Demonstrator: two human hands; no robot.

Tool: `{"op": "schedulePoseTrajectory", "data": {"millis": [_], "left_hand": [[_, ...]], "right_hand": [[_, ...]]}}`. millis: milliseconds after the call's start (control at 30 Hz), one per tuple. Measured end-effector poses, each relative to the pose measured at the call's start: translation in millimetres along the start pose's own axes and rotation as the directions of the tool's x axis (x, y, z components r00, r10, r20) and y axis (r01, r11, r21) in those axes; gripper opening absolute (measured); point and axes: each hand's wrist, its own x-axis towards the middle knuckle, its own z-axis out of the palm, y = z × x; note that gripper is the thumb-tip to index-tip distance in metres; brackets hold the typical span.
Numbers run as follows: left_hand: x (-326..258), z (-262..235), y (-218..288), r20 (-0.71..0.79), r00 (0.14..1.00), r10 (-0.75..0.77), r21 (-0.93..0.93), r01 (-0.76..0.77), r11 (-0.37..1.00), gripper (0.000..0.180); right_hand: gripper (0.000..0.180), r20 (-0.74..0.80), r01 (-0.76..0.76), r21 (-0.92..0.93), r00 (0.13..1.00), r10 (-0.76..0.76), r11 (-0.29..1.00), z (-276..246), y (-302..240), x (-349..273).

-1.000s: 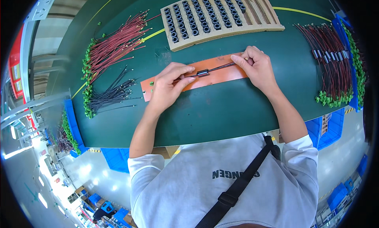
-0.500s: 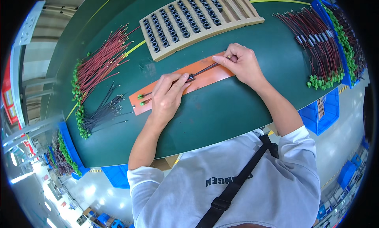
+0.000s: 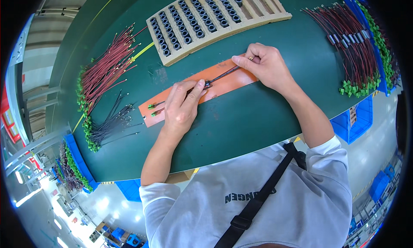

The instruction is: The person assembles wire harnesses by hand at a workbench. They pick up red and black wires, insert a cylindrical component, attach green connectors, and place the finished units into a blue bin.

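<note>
An orange strip (image 3: 228, 84) lies slantwise on the green table. Over its middle, my left hand (image 3: 183, 102) pinches a dark ferrite ring (image 3: 208, 84) with cables through it. The cables (image 3: 223, 75) stretch from the ring to my right hand (image 3: 266, 65), whose thumb and fingers close on their ends near the strip's far right end. Two green connectors (image 3: 153, 106) stick out left of my left hand, over the strip's left end. My left palm and fingers hide part of the cables and ring.
A wooden tray (image 3: 189, 46) with rows of dark rings stands at the back. Red cables (image 3: 109, 56) and black cables (image 3: 112, 123) with green connectors lie at the left. Bundled cables with ringed middles (image 3: 348, 39) lie at the right, by a blue bin (image 3: 370, 46).
Both hands keep their grip on the ring and cables, with hardly any motion. The whole view has shifted slightly.
</note>
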Motion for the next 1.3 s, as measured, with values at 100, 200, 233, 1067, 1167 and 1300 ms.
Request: {"op": "schedulePoseTrajectory", "data": {"millis": [100, 200, 233, 1067, 1167, 1300], "left_hand": [[-0.7, -0.1, 0.5, 0.007, 1.0, -0.006, -0.019, 0.006, 1.0, 0.036], [-0.4, -0.8, 0.2, 0.013, 1.0, -0.003, -0.043, 0.004, 0.999, 0.033], [0.3, -0.9, -0.6, 0.013, 1.0, 0.0, -0.05, 0.001, 0.999, 0.033], [107.9, 20.2, -8.2, 0.857, 0.446, -0.26, -0.216, 0.768, 0.603, 0.014], [112.1, 17.8, -2.6, 0.862, 0.371, -0.344, -0.06, 0.75, 0.658, 0.013], [99.4, 6.5, -15.4, 0.796, 0.558, -0.234, -0.374, 0.758, 0.534, 0.016]], "right_hand": [[0.043, -0.001, 0.028, 0.015, 1.0, -0.028, 1.0, 1.4, 6.1, -0.8], [0.042, 0.0, 0.018, 0.022, 1.0, -0.018, 1.0, 0.7, 2.4, -2.8], [0.042, -0.004, 0.018, 0.026, 1.0, -0.017, 0.999, 0.2, 0.6, -2.6], [0.036, 0.011, 0.211, -0.079, 0.978, -0.21, 0.974, -0.6, 5.0, -7.6], [0.035, 0.002, 0.209, -0.1, 0.978, -0.21, 0.973, 1.7, 4.0, -4.2], [0.031, -0.065, 0.176, 0.08, 0.983, -0.171, 0.981, 3.2, 3.2, -0.4]]}}
